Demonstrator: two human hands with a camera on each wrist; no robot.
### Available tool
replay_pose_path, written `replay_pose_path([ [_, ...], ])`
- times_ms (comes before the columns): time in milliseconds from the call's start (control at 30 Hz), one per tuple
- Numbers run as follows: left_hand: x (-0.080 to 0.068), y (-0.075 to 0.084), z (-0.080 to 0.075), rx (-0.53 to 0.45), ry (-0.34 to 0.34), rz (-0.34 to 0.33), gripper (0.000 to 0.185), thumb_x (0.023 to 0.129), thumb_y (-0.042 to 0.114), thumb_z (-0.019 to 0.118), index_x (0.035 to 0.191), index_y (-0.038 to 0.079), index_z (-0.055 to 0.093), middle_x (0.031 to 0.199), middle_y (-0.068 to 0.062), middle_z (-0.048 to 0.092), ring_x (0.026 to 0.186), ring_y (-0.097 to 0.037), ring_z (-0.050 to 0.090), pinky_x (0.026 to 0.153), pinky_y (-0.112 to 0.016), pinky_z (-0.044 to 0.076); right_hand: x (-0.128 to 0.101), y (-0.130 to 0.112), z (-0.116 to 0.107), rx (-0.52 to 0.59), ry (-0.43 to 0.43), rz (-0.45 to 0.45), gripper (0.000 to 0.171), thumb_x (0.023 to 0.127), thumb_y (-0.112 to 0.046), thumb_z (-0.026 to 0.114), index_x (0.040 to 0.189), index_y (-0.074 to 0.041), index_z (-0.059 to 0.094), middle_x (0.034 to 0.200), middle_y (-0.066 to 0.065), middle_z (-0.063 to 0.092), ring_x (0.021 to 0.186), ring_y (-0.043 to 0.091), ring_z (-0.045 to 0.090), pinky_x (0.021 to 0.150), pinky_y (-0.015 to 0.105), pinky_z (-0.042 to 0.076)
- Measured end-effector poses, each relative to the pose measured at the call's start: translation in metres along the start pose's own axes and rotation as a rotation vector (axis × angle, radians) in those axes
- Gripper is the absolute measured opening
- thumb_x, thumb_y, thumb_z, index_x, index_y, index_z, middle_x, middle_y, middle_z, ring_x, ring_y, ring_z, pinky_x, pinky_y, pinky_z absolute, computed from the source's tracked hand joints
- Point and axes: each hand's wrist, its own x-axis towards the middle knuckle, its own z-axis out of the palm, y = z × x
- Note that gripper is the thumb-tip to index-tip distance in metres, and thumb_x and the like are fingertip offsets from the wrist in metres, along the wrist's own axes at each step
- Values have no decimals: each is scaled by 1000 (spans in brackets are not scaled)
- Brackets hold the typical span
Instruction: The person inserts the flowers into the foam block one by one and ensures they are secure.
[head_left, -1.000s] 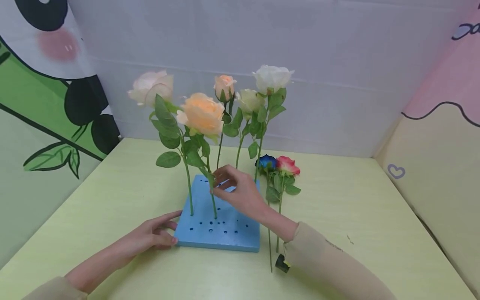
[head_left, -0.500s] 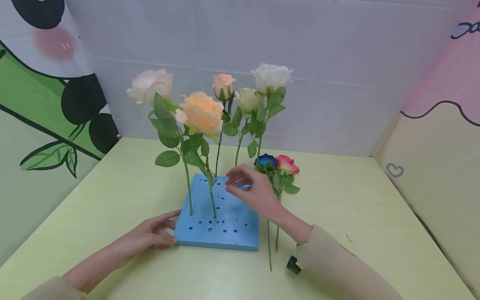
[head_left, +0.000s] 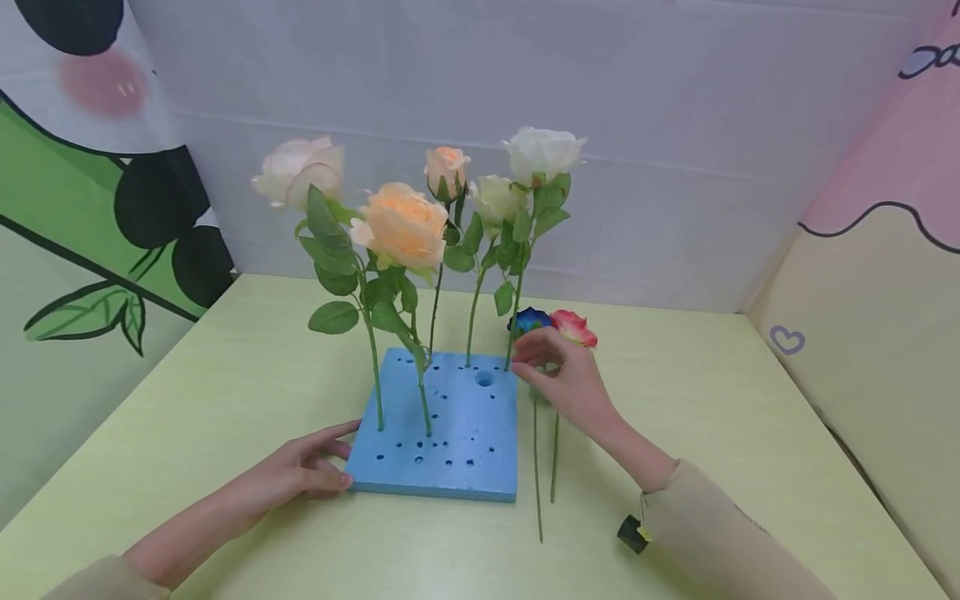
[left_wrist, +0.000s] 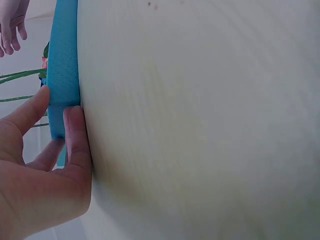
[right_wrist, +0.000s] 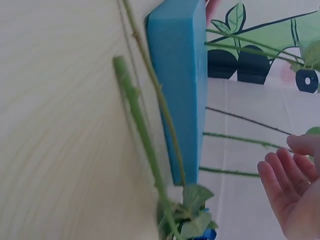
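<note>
A blue board with many small holes lies on the table. Several artificial roses stand upright in it: a pale pink rose, a peach rose, a smaller peach rosebud, a cream rose and a white rose. My left hand holds the board's near left corner, thumb and fingers on its edges. Beside the white rose's stem hovers my right hand, fingers loosely bent; the right wrist view shows nothing in them. Below it lie a blue rose and a pinkish-red rose, partly covered.
The two loose roses' stems run along the board's right side on the pale yellow table. A grey-white backdrop rises behind. Printed cartoon panels stand left and right. A small black piece is at my right sleeve.
My right hand has let go of the peach rose's stem and moved right, over the loose roses. The peach rose stays standing. My left hand keeps its place at the board's corner.
</note>
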Motion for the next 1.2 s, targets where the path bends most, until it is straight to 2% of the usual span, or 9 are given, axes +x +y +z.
replay_pose_path([
  [167, -1, 1, 0, 2, -4, 1, 80, 91, 23, 69, 157, 8, 26, 129, -16, 57, 100, -18, 64, 86, -25, 56, -4, 13, -15, -64, 33, 45, 26, 88, -14, 74, 113, -10, 66, 106, 6, 73, 98, 20, 70, 79, 29, 59],
  [367, 0, 1, 0, 5, -2, 0, 79, 91, 24, 68, 157, 8, 26, 128, -16, 56, 99, -18, 64, 85, -23, 55, -9, 30, -28, -128, 35, 69, 26, 89, -15, 73, 113, -8, 67, 106, 6, 72, 98, 20, 68, 82, 26, 58],
  [600, 0, 1, 0, 13, 8, -1, 80, 90, 23, 69, 156, 8, 26, 128, -16, 56, 99, -18, 63, 84, -24, 55, -12, 49, -35, -153, 1, 102, 31, 88, -12, 74, 116, -3, 64, 111, 15, 71, 99, 27, 68, 84, 41, 58],
  [867, 0, 2, 0, 11, 8, -6, 81, 90, 24, 69, 156, 8, 26, 130, -17, 56, 100, -19, 64, 85, -24, 55, -15, 65, -39, -204, -50, 180, 37, 88, -15, 74, 121, -2, 61, 117, 16, 68, 102, 31, 68, 86, 42, 57],
  [1200, -1, 3, 1, 17, 14, -19, 80, 90, 24, 69, 156, 9, 27, 130, -17, 55, 100, -19, 63, 85, -25, 55, -19, 69, -42, -217, -125, 260, 44, 89, -21, 73, 126, -2, 58, 125, 18, 65, 111, 34, 64, 91, 46, 54],
])
